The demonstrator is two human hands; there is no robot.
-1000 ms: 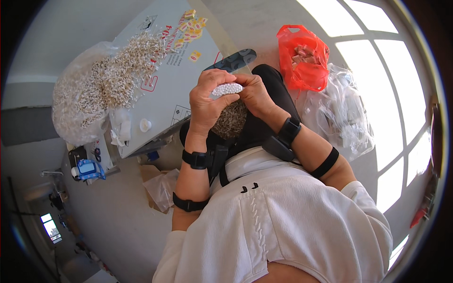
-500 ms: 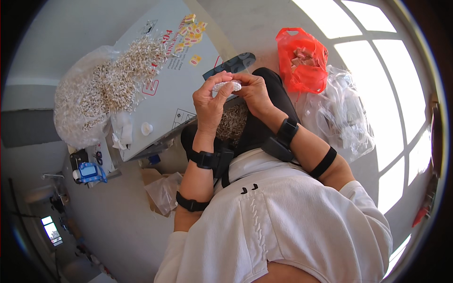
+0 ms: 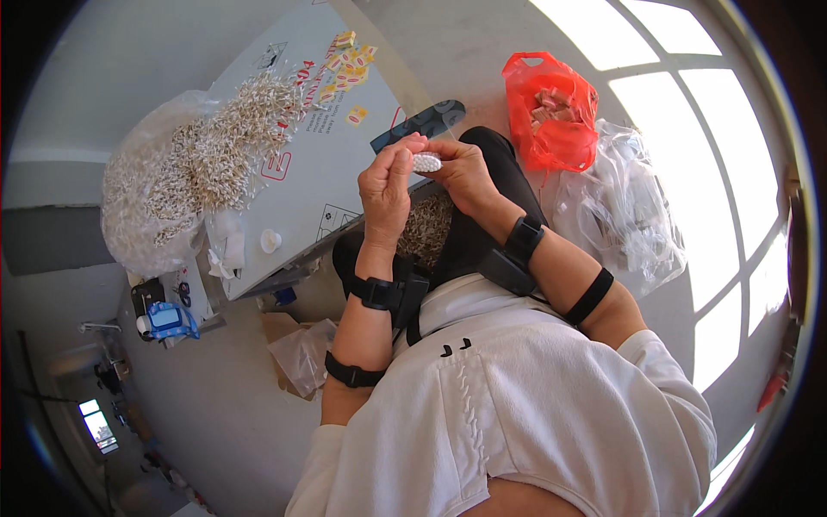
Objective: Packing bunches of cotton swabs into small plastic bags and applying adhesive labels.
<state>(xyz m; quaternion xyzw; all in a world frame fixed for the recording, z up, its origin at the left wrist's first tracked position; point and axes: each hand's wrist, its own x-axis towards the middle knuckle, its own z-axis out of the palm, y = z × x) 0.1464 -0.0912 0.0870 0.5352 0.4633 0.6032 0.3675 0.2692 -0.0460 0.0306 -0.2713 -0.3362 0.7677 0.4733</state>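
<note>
A tight bundle of cotton swabs (image 3: 426,162), its white tips packed together and facing me, sits between my two hands above my lap. My right hand (image 3: 465,177) grips it from the right side, thumb and fingers closed on it. My left hand (image 3: 386,191) is wrapped round its left end, fingers bent at the far side and thumb raised near the tips. The fingers hide most of the bundle's length. Below the hands, more loose cotton swabs (image 3: 424,226) lie between my legs. On the table to the left spreads a big heap of cotton swabs (image 3: 211,164), partly in a clear plastic bag (image 3: 121,202).
Small yellow-and-white packets (image 3: 349,69) lie at the table's (image 3: 297,185) far end. A small white round item (image 3: 270,240) is near its close edge. On the right floor are a red plastic bag (image 3: 573,142) with pinkish pieces and clear bags (image 3: 624,211). A cardboard box (image 3: 284,332) stands below.
My left thumb has lifted off the face of the bundle and the left fingers have drawn together, so more white tips show. The right hand keeps its hold.
</note>
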